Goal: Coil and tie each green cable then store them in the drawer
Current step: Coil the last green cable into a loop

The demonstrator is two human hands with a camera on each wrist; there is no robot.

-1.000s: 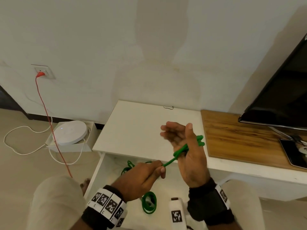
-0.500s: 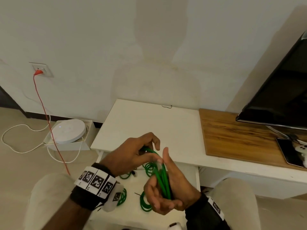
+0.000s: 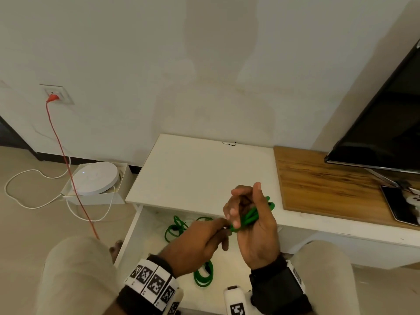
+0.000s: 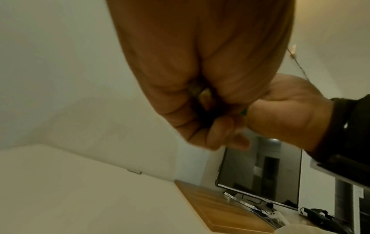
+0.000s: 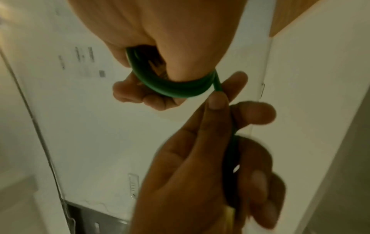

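A green cable (image 3: 250, 215) is wound in loops round my right hand (image 3: 241, 208), which is raised over the front edge of the white cabinet top (image 3: 193, 173). In the right wrist view the loops (image 5: 176, 88) wrap under the palm and the fingers curl round them. My left hand (image 3: 227, 229) pinches the cable's free end just left of the coil, thumb and forefinger (image 5: 217, 102) closed on it. Below, the open white drawer (image 3: 145, 235) holds two coiled green cables, one at the back (image 3: 176, 228) and one at the front (image 3: 203, 275).
A wooden board (image 3: 329, 185) lies on the right of the cabinet, with a TV (image 3: 386, 123) and a phone (image 3: 396, 206) on it. On the floor at left a round white device (image 3: 95, 178) sits in a box, crossed by a red cord (image 3: 61, 155). My knees flank the drawer.
Half a second ago both hands were low over the drawer, palm up with the loops. The right hand has risen again and the left has drawn the free end out to the left.
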